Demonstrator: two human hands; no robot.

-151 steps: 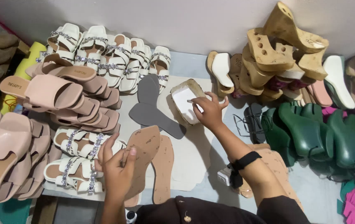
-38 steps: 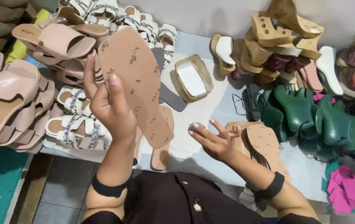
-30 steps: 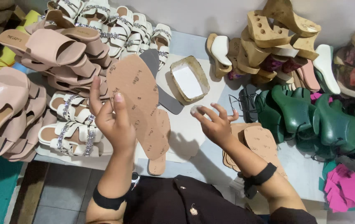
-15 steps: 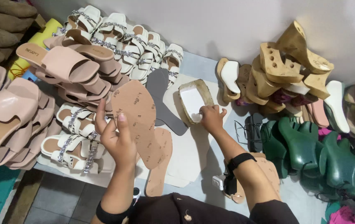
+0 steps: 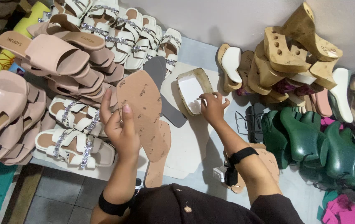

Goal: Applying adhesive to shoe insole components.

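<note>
Brown insole [image 5: 142, 114] pinched in left hand [image 5: 121, 130] fingers; right hand [image 5: 212, 108] fingers bunched in glue tray [image 5: 194, 90].

Two hands [image 5: 121, 130], one tray [image 5: 194, 89], two tan insoles [image 5: 142, 112], one grey insole [image 5: 161, 79]

A pale desk [image 5: 204, 56] carries pink slide sandals [image 5: 51, 58] at far left, white jewelled sandals [image 5: 75, 141] near them, a grey insole [image 5: 165, 93] and a small glue tray [image 5: 192, 91] in the middle, wooden wedge heels [image 5: 293, 54] at far right, and green shoe lasts [image 5: 310, 139] on the near right.
</note>
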